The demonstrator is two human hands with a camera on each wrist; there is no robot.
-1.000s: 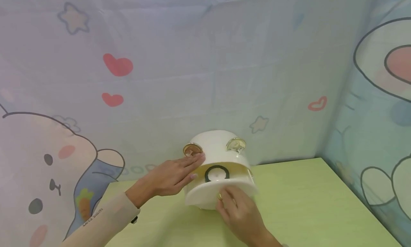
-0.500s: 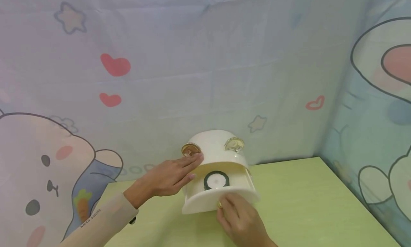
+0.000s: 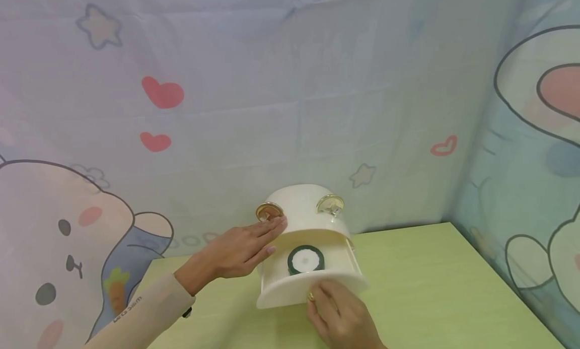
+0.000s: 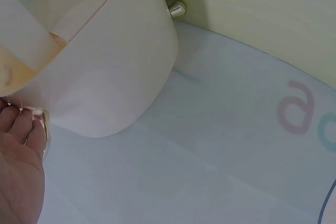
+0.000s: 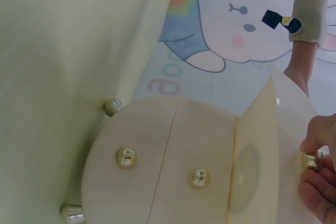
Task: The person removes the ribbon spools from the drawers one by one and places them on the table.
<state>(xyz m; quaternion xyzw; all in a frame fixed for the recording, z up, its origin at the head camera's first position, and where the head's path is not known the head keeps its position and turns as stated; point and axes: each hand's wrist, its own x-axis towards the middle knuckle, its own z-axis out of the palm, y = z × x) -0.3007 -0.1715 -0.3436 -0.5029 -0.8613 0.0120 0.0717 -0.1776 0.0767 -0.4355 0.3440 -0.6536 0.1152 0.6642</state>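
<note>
A small white rounded drawer cabinet [image 3: 305, 200] stands on the table, its top drawer [image 3: 278, 293] pulled out. Inside that drawer lies a round roll [image 3: 305, 261] with a dark green rim and white middle. My right hand [image 3: 343, 316] pinches the drawer's gold knob [image 3: 311, 296]; the right wrist view shows the thumb and fingers about this knob [image 5: 311, 161]. My left hand [image 3: 240, 248] rests on the cabinet's upper left side with fingers extended, beside a gold disc [image 3: 270, 209]. In the left wrist view, the left hand [image 4: 21, 166] touches the cabinet's edge.
Two lower drawer fronts [image 5: 181, 161] with gold knobs appear shut in the right wrist view. Gold feet [image 5: 73, 213] hold up the cabinet. Another gold disc [image 3: 331, 204] is on its upper right. The light green table [image 3: 417, 283] meets a printed cartoon curtain [image 3: 272, 112] behind.
My right hand has drawn the top drawer further out toward me, baring more of its inside and the roll. The left hand has stayed on the cabinet.
</note>
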